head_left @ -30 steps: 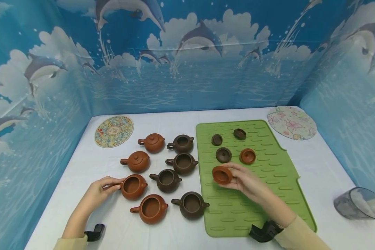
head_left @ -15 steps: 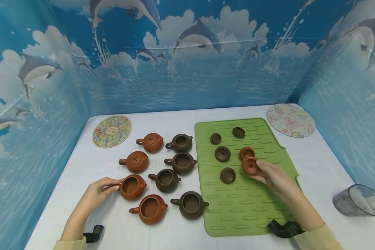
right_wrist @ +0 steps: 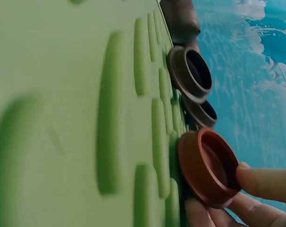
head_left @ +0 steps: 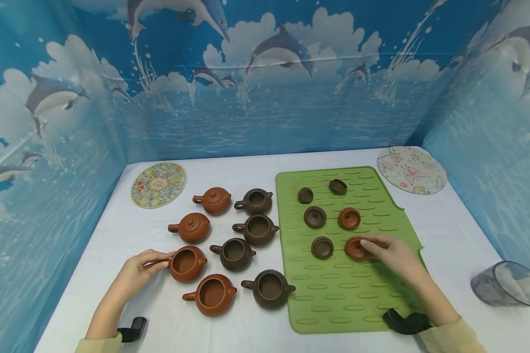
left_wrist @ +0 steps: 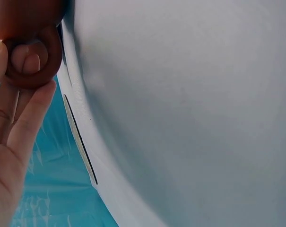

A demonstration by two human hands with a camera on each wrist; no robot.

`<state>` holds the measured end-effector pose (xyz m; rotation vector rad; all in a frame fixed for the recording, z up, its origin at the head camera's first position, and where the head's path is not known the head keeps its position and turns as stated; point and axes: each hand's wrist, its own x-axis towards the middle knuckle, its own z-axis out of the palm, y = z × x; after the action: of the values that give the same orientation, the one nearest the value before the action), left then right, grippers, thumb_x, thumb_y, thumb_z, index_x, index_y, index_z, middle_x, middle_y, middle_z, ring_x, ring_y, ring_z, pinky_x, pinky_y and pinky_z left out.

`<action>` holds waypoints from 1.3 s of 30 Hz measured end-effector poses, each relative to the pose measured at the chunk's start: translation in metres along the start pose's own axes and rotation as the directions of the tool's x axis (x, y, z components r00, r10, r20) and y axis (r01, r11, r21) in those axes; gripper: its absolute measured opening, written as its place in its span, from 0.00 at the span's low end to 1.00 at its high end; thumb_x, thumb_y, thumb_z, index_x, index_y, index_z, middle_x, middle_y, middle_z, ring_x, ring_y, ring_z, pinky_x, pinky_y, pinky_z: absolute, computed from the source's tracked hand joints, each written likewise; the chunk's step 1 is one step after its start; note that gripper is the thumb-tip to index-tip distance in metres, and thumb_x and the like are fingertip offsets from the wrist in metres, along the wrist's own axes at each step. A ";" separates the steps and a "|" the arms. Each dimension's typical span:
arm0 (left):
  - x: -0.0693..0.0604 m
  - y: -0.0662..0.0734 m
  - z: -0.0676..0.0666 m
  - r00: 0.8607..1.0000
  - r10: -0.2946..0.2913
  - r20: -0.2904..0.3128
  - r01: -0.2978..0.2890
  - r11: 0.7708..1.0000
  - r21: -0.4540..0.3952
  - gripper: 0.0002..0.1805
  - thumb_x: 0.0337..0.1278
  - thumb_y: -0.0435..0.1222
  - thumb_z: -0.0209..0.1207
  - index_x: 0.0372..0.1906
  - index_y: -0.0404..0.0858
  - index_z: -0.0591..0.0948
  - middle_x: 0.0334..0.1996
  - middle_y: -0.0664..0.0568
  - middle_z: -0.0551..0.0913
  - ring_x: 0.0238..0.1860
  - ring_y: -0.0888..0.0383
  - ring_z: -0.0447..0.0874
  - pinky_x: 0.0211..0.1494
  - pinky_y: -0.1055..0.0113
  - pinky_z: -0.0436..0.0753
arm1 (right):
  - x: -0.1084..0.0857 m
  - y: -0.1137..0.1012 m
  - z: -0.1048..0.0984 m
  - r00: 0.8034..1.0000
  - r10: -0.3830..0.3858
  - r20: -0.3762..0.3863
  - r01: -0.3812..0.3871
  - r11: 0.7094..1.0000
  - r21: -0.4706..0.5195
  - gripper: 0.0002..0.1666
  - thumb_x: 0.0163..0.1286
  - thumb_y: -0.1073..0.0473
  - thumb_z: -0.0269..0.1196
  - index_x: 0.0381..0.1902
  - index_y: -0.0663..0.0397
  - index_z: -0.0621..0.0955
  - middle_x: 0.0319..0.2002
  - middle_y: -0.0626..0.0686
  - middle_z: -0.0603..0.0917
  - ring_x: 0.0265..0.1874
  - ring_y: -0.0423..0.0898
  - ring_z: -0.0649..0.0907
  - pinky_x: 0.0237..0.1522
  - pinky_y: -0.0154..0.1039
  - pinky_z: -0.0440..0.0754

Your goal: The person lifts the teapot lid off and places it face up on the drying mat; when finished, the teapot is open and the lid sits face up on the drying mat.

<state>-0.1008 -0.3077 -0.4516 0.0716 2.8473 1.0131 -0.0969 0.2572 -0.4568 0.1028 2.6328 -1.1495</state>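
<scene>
My left hand (head_left: 139,272) pinches the handle of a lidless reddish-brown teapot (head_left: 187,264) on the white table. The left wrist view shows thumb and fingers around the looped handle (left_wrist: 34,78). On the green mat, my right hand (head_left: 395,255) holds a reddish-brown teapot lid (head_left: 355,248) by its edge. In the right wrist view this lid (right_wrist: 206,168) lies hollow side up, thumb on the rim and fingers below. Left of it is a dark brown lid (head_left: 322,248); behind it, another reddish lid (head_left: 349,218). One open reddish teapot (head_left: 212,295) stands in front of the left hand.
Several open dark teapots, one near the front (head_left: 270,289), stand left of the mat (head_left: 327,314). Two lidded reddish teapots, one at the back (head_left: 216,201), stand farther off. More dark lids (head_left: 315,216) lie on the mat. A clear cup (head_left: 508,284) is far right; round patterned mats (head_left: 159,185) lie behind.
My right hand has moved right with the reddish lid and lowered it to the mat, turning it hollow side up. The dark lid beside it has come into view. My left hand stays on the handle.
</scene>
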 end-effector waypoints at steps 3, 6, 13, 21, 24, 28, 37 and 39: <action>0.000 0.000 0.000 1.000 0.010 -0.004 -0.010 1.000 0.009 0.13 0.58 0.30 0.65 0.49 0.39 0.87 0.44 0.49 0.88 0.48 0.56 0.85 0.55 0.56 0.84 | 0.000 0.000 -0.002 1.000 -0.003 -0.003 0.003 1.000 -0.027 0.33 0.75 0.42 0.55 0.62 0.64 0.77 0.57 0.69 0.80 0.58 0.70 0.76 0.53 0.65 0.77; 0.000 -0.001 -0.001 1.000 0.020 -0.009 -0.020 1.000 0.017 0.13 0.58 0.29 0.65 0.48 0.39 0.87 0.42 0.49 0.88 0.46 0.61 0.84 0.54 0.56 0.84 | 0.000 0.001 -0.002 1.000 -0.021 0.002 0.021 0.999 -0.041 0.33 0.74 0.42 0.56 0.62 0.63 0.77 0.56 0.69 0.81 0.57 0.69 0.78 0.52 0.64 0.79; 0.000 -0.001 -0.001 0.999 0.032 -0.011 -0.032 0.999 0.015 0.13 0.58 0.29 0.65 0.48 0.39 0.87 0.42 0.49 0.88 0.45 0.62 0.85 0.54 0.56 0.84 | 0.002 0.001 -0.001 0.998 -0.066 0.010 0.067 0.996 -0.065 0.32 0.74 0.43 0.57 0.63 0.63 0.76 0.58 0.70 0.80 0.56 0.69 0.78 0.48 0.58 0.82; 0.000 0.000 0.000 1.000 0.020 -0.017 -0.020 1.000 0.019 0.13 0.58 0.29 0.65 0.48 0.39 0.87 0.42 0.49 0.88 0.47 0.56 0.85 0.54 0.57 0.84 | 0.005 0.000 0.001 0.997 -0.077 0.004 0.077 0.996 -0.036 0.31 0.74 0.44 0.58 0.62 0.61 0.77 0.56 0.67 0.81 0.50 0.60 0.83 0.38 0.41 0.82; 0.000 0.001 0.001 1.000 0.001 -0.005 -0.001 1.000 0.011 0.13 0.58 0.30 0.65 0.49 0.39 0.87 0.43 0.49 0.88 0.50 0.50 0.85 0.56 0.55 0.83 | 0.007 -0.001 -0.003 0.997 -0.071 0.001 0.071 0.996 -0.060 0.32 0.75 0.42 0.56 0.62 0.62 0.77 0.58 0.68 0.80 0.54 0.65 0.80 0.45 0.52 0.83; -0.001 0.002 0.000 1.000 -0.026 0.015 0.026 1.000 0.001 0.13 0.59 0.30 0.65 0.49 0.38 0.87 0.45 0.47 0.88 0.53 0.44 0.83 0.57 0.53 0.83 | 0.010 -0.008 -0.008 0.995 -0.098 -0.028 0.095 0.991 -0.092 0.32 0.75 0.41 0.55 0.63 0.62 0.76 0.61 0.69 0.77 0.59 0.69 0.76 0.52 0.63 0.79; 0.005 0.010 -0.010 0.998 0.049 0.044 -0.052 0.997 0.051 0.13 0.61 0.29 0.63 0.50 0.38 0.86 0.47 0.45 0.87 0.53 0.44 0.83 0.54 0.55 0.85 | 0.021 -0.049 -0.013 0.979 -0.198 -0.042 0.195 0.978 -0.072 0.32 0.74 0.39 0.55 0.64 0.55 0.77 0.63 0.64 0.77 0.60 0.66 0.77 0.56 0.61 0.78; 0.009 0.014 -0.014 0.997 0.069 0.037 -0.070 0.996 0.053 0.13 0.62 0.29 0.62 0.51 0.37 0.85 0.49 0.44 0.86 0.54 0.43 0.83 0.54 0.55 0.85 | 0.025 -0.066 -0.009 0.974 -0.226 -0.029 0.225 0.973 -0.047 0.31 0.75 0.40 0.55 0.64 0.55 0.77 0.62 0.62 0.78 0.59 0.64 0.79 0.55 0.60 0.79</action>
<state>-0.1112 -0.3049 -0.4327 0.1927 2.8589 0.9372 -0.1346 0.2177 -0.4105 -0.1928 2.7533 -1.1662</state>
